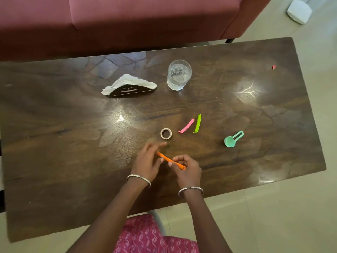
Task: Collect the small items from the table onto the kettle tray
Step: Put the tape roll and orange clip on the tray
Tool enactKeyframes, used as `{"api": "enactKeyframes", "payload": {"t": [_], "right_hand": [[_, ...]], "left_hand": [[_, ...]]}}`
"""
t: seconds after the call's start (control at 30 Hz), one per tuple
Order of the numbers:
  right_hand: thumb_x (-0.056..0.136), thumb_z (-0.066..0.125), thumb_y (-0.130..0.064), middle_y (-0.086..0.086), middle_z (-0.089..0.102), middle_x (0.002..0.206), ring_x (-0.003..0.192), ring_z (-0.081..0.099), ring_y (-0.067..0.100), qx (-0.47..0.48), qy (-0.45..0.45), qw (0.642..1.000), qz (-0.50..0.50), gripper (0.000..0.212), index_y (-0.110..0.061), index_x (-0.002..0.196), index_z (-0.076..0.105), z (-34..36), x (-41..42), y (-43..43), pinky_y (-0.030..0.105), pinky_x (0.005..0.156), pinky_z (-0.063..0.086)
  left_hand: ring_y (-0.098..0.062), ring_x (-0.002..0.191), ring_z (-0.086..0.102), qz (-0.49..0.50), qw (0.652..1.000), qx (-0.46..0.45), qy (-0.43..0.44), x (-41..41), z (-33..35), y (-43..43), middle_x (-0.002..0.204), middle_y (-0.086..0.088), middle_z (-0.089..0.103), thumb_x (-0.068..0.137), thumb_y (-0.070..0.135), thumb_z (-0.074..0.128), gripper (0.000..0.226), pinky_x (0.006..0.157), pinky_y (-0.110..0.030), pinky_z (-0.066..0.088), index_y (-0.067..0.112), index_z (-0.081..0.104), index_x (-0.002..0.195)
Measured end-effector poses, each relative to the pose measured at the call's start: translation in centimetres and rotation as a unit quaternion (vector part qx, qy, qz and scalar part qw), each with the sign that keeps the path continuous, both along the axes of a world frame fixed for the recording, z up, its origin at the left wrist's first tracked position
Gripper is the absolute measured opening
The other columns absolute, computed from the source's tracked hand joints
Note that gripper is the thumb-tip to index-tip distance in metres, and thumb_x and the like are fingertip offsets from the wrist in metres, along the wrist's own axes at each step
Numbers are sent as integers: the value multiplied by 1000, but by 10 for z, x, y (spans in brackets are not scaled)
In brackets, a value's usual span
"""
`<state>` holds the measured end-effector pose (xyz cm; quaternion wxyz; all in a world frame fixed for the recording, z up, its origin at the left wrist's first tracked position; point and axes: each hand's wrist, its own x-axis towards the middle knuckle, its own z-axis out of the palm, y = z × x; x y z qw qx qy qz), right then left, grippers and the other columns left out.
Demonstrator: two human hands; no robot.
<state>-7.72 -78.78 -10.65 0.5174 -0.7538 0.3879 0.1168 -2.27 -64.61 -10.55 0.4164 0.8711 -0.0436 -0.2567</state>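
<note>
An orange clip (pixel 166 158) is held above the dark wooden table (pixel 73 143) between both hands. My right hand (pixel 187 170) pinches its right end; my left hand (pixel 148 162) touches its left end with the fingers spread. Just beyond the hands lies a small tape roll (pixel 166 133). To its right lie a pink clip (pixel 186 126) and a green clip (pixel 197 123), side by side. A teal measuring scoop (pixel 232 139) lies further right. No kettle tray is in view.
A clear glass (pixel 179 74) stands at the table's far middle, beside a black napkin holder with white tissue (pixel 128 85). A tiny pink scrap (pixel 273 67) sits at the far right. A maroon sofa (pixel 127 21) runs behind the table.
</note>
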Motion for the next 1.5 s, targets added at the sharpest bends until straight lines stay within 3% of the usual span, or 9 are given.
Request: {"api": "enactKeyframes", "payload": {"t": [0.13, 0.27, 0.43, 0.53, 0.6, 0.73, 1.03, 1.37, 1.5], "right_hand": [[74, 82, -14, 0, 74, 75, 72, 71, 20, 64, -17, 998, 21, 13, -20, 82, 73, 4, 17, 3, 32, 70, 59], [84, 75, -31, 5, 75, 76, 66, 68, 15, 131, -35, 990, -38, 15, -22, 94, 70, 0, 43, 1, 31, 64, 56], [80, 75, -16, 1, 68, 101, 80, 63, 12, -101, -45, 990, 89, 30, -19, 109, 66, -20, 79, -2, 29, 81, 52], [70, 82, -12, 6, 56, 123, 111, 54, 20, -175, -21, 951, 254, 62, -17, 127, 57, -32, 94, 5, 32, 102, 42], [72, 82, -15, 5, 52, 125, 114, 50, 25, -226, 0, 923, 312, 63, -19, 129, 56, -36, 99, 13, 35, 105, 39], [78, 77, -18, 6, 55, 118, 109, 52, 27, -243, 5, 920, 309, 46, -18, 121, 61, -33, 100, 27, 32, 98, 41], [66, 80, -4, 6, 57, 104, 87, 54, 9, -157, -86, 958, 226, 46, -15, 109, 69, 9, 77, 102, 6, 78, 34], [64, 79, 1, -8, 55, 98, 87, 60, 13, -100, -152, 950, 255, 44, -14, 104, 68, 49, 55, 247, 42, 76, 57], [64, 81, -5, -8, 56, 95, 87, 62, 15, -91, -172, 942, 273, 40, -15, 100, 68, 53, 53, 314, 44, 74, 57]], "left_hand": [[-18, 108, 55, -124, 986, 104, -28, 17, -2, 9, 114, 10, 63, 87, 27, 66, 21, 90, -37, 47, 33, 69, 107], [-22, 83, 63, -33, 995, 90, -30, 21, -7, 14, 87, 3, 70, 85, 21, 68, 6, 71, -34, 48, 23, 70, 91], [-20, 66, 66, 166, 985, 28, 44, 13, -15, 31, 70, 1, 68, 87, 16, 67, 4, 66, -38, 54, 17, 64, 83], [-20, 64, 68, 224, 969, -26, 96, 5, -18, 43, 71, -1, 71, 90, 14, 63, 7, 65, -41, 57, 16, 61, 84], [-19, 65, 69, 258, 958, -49, 119, 0, -18, 50, 71, 1, 72, 91, 14, 62, 9, 62, -39, 57, 19, 59, 84], [-15, 62, 67, 312, 937, -82, 133, -6, -12, 65, 71, 1, 71, 89, 10, 65, 11, 51, -23, 51, 20, 60, 87], [-19, 67, 66, 386, 906, -121, 122, -11, 3, 123, 76, -5, 69, 85, 5, 70, 19, 53, -28, 53, 23, 64, 85], [-14, 63, 61, 459, 865, -175, 103, -32, 44, 259, 72, -3, 68, 79, -6, 71, 25, 60, -33, 55, 19, 69, 84], [-15, 67, 63, 471, 859, -170, 110, -42, 54, 327, 75, -5, 70, 80, -4, 72, 24, 64, -35, 54, 19, 71, 87]]}}
